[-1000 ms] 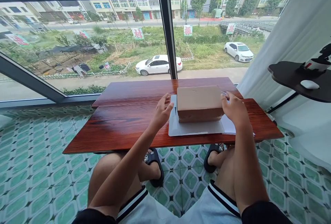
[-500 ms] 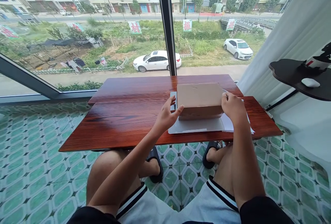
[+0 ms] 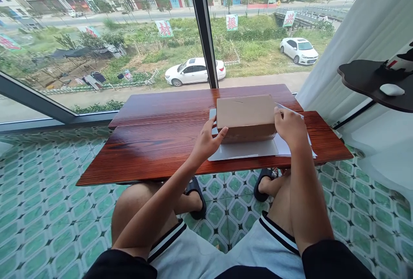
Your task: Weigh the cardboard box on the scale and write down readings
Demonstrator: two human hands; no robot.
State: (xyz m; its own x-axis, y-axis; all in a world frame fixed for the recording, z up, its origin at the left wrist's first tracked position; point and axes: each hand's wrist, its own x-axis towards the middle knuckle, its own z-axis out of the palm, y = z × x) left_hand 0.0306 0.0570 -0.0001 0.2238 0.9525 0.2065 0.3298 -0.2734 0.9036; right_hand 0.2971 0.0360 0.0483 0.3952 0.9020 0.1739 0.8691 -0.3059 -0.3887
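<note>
A closed brown cardboard box point(image 3: 245, 113) is on the table, on top of a flat grey panel point(image 3: 243, 151) and some white papers point(image 3: 287, 146). At the box's left end is my left hand point(image 3: 208, 137), its fingers along the side and its thumb by the front edge. My right hand point(image 3: 290, 125) grips the opposite end, fingers curled and thumb near the top corner. The box hides most of the panel, and I cannot make out what kind of thing the panel is.
The glossy red-brown wooden table point(image 3: 145, 148) stands against a large window with a dark frame post point(image 3: 206, 34). A white curtain point(image 3: 335, 42) hangs on the right. Beside it is a dark shelf point(image 3: 364, 75) holding a white computer mouse point(image 3: 392, 90). My knees are under the table's near edge.
My left hand has closed in on the box's left end. My right hand keeps its hold at the other end. The camera has tilted slightly, shifting the whole scene upward.
</note>
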